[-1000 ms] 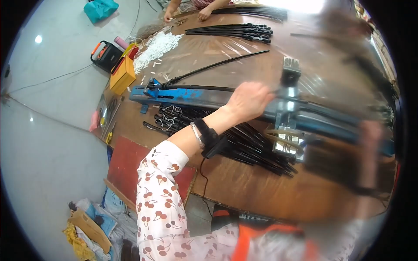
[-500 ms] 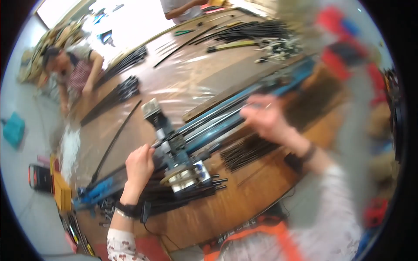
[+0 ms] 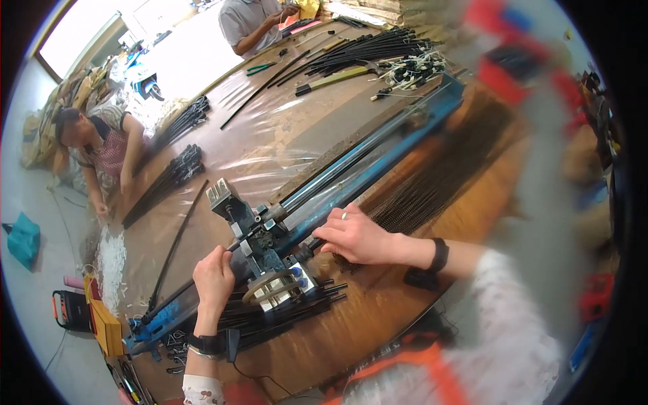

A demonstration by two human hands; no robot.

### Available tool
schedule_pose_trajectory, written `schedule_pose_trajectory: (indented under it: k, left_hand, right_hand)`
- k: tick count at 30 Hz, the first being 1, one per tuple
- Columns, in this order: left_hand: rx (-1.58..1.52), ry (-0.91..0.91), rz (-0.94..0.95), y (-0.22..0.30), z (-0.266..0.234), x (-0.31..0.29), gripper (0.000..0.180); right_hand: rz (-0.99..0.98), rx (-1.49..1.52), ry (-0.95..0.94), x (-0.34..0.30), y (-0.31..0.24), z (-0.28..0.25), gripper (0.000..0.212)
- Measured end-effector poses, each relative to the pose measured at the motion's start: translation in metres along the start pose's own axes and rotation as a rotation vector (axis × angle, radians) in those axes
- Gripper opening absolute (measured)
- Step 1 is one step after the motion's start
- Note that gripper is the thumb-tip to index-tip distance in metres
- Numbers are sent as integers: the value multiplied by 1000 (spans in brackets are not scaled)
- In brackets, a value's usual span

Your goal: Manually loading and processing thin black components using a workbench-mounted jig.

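Note:
A blue rail fixture (image 3: 378, 169) with steel guide rods runs diagonally across the table, carrying a metal clamping carriage (image 3: 260, 233). Just left of the carriage, my left hand (image 3: 213, 280) is closed around a thin black rod (image 3: 185, 289) that lies along the rail's line. On the right side of the carriage, my right hand (image 3: 358, 236) has its fingers curled at a dark cylindrical part (image 3: 305, 252). What those fingers hold is partly hidden behind them. A bundle of black rods (image 3: 270, 324) lies beneath the carriage, near me.
Dark thin rods (image 3: 412, 199) lie right of the rail. More black rod bundles (image 3: 169, 175) and a yellow-handled tool (image 3: 337, 79) are on the film-covered table (image 3: 270, 145). One person (image 3: 101, 145) works at the left, another (image 3: 250, 27) at the far side. A yellow box (image 3: 108, 327) stands lower left.
My right hand has come down and left along the rail to the carriage. My left hand stays beside the carriage, still closed. The whole view has shifted slightly.

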State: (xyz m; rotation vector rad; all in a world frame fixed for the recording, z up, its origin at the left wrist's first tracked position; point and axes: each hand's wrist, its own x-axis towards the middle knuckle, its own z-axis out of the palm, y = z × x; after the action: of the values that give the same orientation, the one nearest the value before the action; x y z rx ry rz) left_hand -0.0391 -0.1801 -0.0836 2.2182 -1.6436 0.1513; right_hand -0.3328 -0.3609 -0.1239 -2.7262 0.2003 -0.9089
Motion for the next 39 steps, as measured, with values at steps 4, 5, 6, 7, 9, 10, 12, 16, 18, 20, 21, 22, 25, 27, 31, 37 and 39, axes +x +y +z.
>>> schedule_pose_trajectory:
  k: [4, 5, 6, 7, 9, 10, 12, 16, 18, 20, 21, 22, 25, 27, 31, 37, 39]
  left_hand:
    - [66, 44, 96, -3, 8, 1, 17]
    - [61, 44, 87, -1, 11, -1, 17]
    - [109, 82, 132, -2, 13, 0, 16]
    - [154, 119, 179, -2, 13, -1, 15]
    - [189, 129, 241, -5, 10, 0, 15]
    - [227, 134, 304, -11, 5, -3, 15]
    - [364, 186, 434, -58, -4, -7, 13]
    - [524, 236, 203, -149, -6, -39, 27]
    - [601, 382, 230, -87, -7, -19, 28]
    - [396, 291, 162, -55, -9, -48, 20]
    - [298, 221, 197, -41, -12, -84, 17]
    - [177, 187, 242, -27, -6, -114, 16]
    - [170, 49, 66, 6, 23, -179, 21]
    - [148, 24, 55, 13, 30, -189, 24]
    - [80, -6, 137, 23, 30, -194, 25]
    - [-76, -120, 248, 60, 61, -181, 15]
    - [-135, -100, 274, 78, 62, -173, 12]
  right_hand:
    - [9, 239, -1, 3, 6, 13, 20]
    - [10, 251, -23, 4, 13, 17, 21]
    - [24, 262, -39, 4, 15, 21, 21]
    - [2, 294, -30, 5, 16, 24, 23]
    - [55, 131, -105, 1, 8, 7, 26]
    - [107, -29, -175, -2, 1, -6, 30]
    - [47, -240, -384, -32, -23, -22, 41]
    - [-252, -207, -444, -79, -61, 3, 22]
    - [-127, -169, -483, -75, -57, -2, 19]
    - [-94, -59, -478, -63, -54, -16, 23]
    - [-71, -36, -480, -63, -55, -15, 23]
    - [-42, -52, -479, -61, -50, -13, 24]
    - [3, -65, -527, -65, -37, 1, 19]
    - [24, -9, -525, -66, -36, 0, 17]
    - [300, 307, -526, -51, -56, 0, 5]
    - [290, 411, -671, -47, -71, -11, 14]
    - [232, 498, -659, -55, -67, -9, 16]
